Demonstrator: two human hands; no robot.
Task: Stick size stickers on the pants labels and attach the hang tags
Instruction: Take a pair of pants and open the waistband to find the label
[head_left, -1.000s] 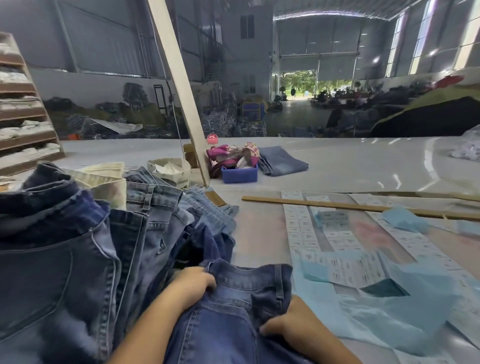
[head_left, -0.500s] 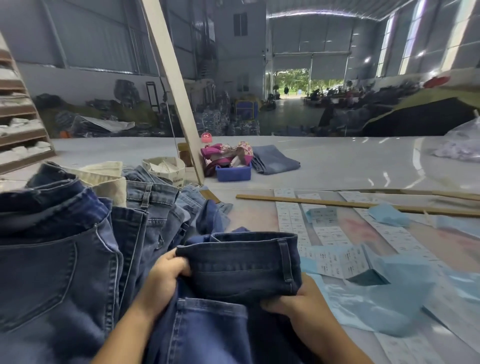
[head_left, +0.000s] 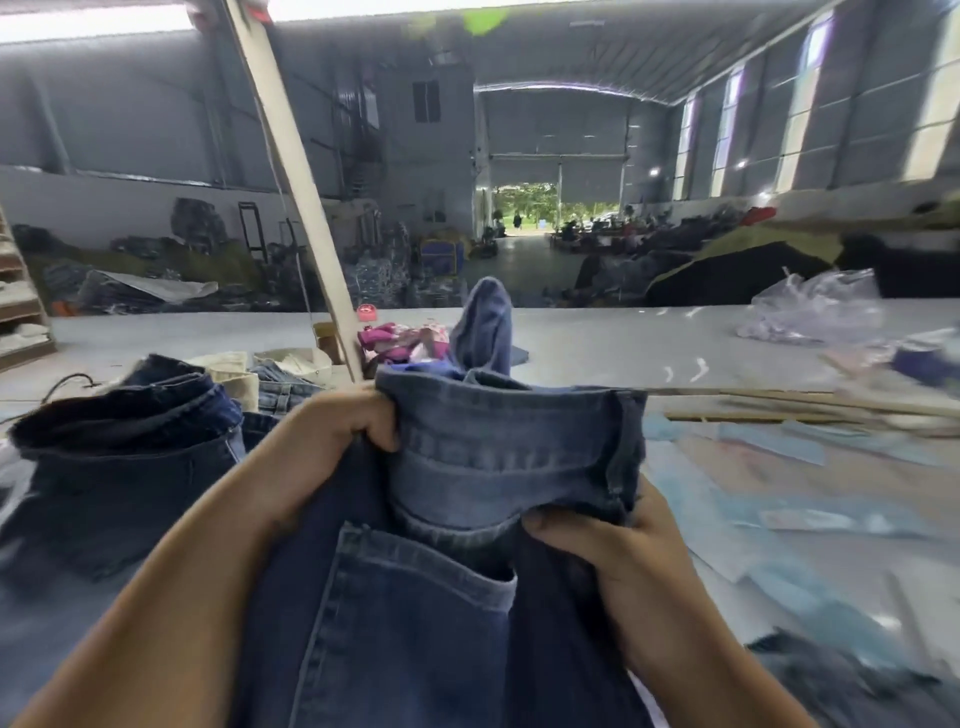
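Note:
A pair of dark blue jeans (head_left: 498, 457) is lifted in front of me, its waistband stretched between both hands and a back pocket showing below. My left hand (head_left: 332, 447) grips the waistband's left end in a fist. My right hand (head_left: 613, 551) holds the lower right part of the folded waistband, thumb on top. One trouser leg sticks up behind the band. Sheets of size stickers and pale blue backing paper (head_left: 810, 519) lie on the table to the right, blurred. No label or hang tag shows.
A pile of other jeans (head_left: 119, 467) lies at the left. A slanted wooden post (head_left: 296, 192) rises from the table behind my left hand. Wooden sticks (head_left: 779, 402), a clear plastic bag (head_left: 815, 306) and a pink bundle (head_left: 395, 338) lie farther back.
Both hands have raised the jeans off the table and pulled the waistband up and wide. A trouser leg has flipped upward behind it. The view has tilted up.

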